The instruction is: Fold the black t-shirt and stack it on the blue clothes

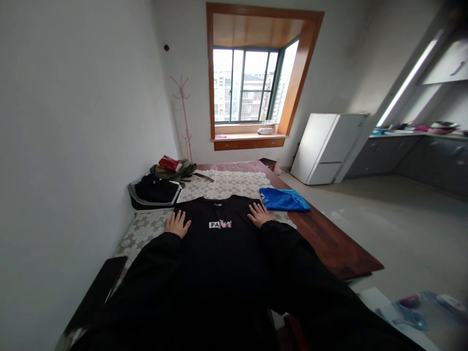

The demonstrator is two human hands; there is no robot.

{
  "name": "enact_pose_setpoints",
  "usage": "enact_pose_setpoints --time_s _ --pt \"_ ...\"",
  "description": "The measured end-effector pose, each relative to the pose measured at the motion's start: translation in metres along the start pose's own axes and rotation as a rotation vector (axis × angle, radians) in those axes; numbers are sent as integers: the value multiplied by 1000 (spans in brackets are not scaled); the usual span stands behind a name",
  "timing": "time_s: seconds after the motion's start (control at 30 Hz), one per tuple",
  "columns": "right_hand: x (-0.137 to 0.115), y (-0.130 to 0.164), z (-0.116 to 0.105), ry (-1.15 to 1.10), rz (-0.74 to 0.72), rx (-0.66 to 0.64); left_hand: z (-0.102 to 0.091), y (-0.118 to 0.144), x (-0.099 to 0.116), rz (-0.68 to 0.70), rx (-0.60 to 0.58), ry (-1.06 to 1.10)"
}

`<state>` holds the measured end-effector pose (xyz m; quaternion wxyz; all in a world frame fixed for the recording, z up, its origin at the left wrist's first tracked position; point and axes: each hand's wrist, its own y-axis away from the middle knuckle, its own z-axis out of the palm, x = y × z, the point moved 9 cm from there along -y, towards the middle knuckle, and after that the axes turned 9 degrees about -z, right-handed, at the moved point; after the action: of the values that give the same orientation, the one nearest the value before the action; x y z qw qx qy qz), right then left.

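Observation:
A black T-shirt [219, 243] with a small white and pink chest print lies flat, front up, on the patterned cloth [142, 231] that covers a wooden table. My left hand [177, 224] rests palm down on the shirt's left shoulder, fingers spread. On the shirt's right shoulder my right hand [259, 214] lies flat in the same way. Neither hand holds anything. Black sleeves cover both my arms and hide the lower part of the shirt.
A folded blue garment [285, 199] lies just right of my right hand. A pile of dark clothes and a red item [161, 185] sits at the table's far left. The bare wooden table edge [336, 248] runs along the right. A white fridge [325, 146] stands beyond.

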<state>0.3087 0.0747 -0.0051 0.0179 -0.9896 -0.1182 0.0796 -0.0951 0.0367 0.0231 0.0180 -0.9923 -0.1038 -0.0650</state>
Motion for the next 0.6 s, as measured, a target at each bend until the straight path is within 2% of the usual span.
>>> enact_pose_setpoints --time_s 0.07,0.13,0.2,0.23,0.3,0.43,0.53,0.6 --pt "4 21 2 0 -7 -34 -1 20 -7 29 -19 -9" --pt "14 54 6 -1 -11 -59 0 50 -21 61 -26 -15" --pt "25 96 9 -13 -31 -56 2 88 -42 85 -8 -15" --pt "30 118 9 -26 -45 -37 0 108 -54 105 46 0" --pt "39 164 5 -64 -70 40 1 147 -81 126 102 49" --pt "46 252 -12 -185 -48 325 2 218 -131 38 177 204" --pt "55 320 -22 -224 156 686 -2 260 -142 -1 222 391" --pt "59 360 -16 -243 333 861 -9 280 -144 -72 249 506"
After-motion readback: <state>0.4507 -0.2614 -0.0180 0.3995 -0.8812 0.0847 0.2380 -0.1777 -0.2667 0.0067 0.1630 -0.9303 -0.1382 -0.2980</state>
